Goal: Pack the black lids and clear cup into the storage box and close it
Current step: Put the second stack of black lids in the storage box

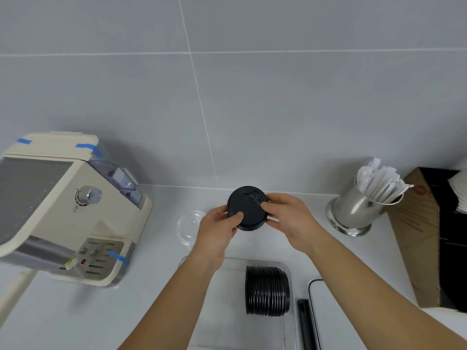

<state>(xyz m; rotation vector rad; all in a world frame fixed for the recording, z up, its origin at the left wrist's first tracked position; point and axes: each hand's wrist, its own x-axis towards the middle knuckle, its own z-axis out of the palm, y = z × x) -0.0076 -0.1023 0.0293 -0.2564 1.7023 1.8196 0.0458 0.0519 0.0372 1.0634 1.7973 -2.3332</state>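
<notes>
Both my hands hold a stack of black lids above the counter, near the back wall. My left hand grips its left side and my right hand grips its right side. Below them sits the clear storage box, open, with another stack of black lids lying on its side in the right part. A clear cup lies on the counter just left of my left hand. The box's lid rests to the right of the box.
A cream coffee machine fills the left of the counter. A steel cup of wrapped straws stands at the right, beside a brown and black napkin holder. A grey tiled wall rises behind.
</notes>
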